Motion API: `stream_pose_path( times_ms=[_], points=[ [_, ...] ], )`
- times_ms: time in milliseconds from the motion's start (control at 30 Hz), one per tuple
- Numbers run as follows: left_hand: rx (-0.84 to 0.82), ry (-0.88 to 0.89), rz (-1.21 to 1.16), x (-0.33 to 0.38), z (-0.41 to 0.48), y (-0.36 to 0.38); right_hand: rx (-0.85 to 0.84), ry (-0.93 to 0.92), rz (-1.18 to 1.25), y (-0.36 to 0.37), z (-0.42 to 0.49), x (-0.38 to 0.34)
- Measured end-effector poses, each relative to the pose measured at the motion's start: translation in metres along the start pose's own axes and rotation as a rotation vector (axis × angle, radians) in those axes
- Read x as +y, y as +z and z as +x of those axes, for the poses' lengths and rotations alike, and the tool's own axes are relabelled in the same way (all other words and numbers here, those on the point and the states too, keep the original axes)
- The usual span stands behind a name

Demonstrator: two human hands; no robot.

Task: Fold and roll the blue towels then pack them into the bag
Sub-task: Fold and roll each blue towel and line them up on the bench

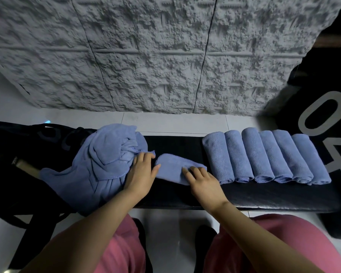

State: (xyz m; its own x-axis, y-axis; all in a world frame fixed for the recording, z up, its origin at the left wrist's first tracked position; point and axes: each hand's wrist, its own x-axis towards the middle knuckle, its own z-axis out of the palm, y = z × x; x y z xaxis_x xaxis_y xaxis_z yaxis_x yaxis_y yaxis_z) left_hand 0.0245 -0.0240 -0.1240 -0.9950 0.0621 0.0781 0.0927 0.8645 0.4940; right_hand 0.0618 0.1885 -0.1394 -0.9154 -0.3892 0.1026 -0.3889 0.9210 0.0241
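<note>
on the bench (264,196), left hand (140,172) and right hand (203,180) flat at a towel's (173,166) ends, between pile (104,154) and rolls (264,154)

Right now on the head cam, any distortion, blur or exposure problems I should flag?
Head view: strong fisheye, so the bench edge and the wall seams bow. The light is dim and cool, and the black bag loses detail in shadow. The rolled towels, left hand and right hand are sharp. The far right edge goes soft.

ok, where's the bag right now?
Head view, far left: the black bag sits at the left end of the bench, partly under the loose towel pile.
</note>
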Motion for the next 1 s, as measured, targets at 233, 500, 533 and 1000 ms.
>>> stream_pose_path(
  times_ms=[233, 500, 533, 1000],
  points=[
    [-0.212, 0.070, -0.232, 0.047, -0.007, 0.016, -0.186, 0.442, 0.223, -0.016, 0.017, 0.003],
    [-0.355, -0.024, -0.431, 0.092, 0.005, 0.055, -0.290, 0.643, 0.667, -0.041, 0.026, 0.020],
    [-0.353, -0.012, -0.433, 0.094, 0.008, 0.057, -0.321, 0.600, 0.573, -0.042, 0.025, 0.022],
    [-0.441, 0.001, -0.054, 0.124, 0.062, 0.085, -0.168, 0.542, 0.139, -0.034, 0.021, 0.034]
  ],
)
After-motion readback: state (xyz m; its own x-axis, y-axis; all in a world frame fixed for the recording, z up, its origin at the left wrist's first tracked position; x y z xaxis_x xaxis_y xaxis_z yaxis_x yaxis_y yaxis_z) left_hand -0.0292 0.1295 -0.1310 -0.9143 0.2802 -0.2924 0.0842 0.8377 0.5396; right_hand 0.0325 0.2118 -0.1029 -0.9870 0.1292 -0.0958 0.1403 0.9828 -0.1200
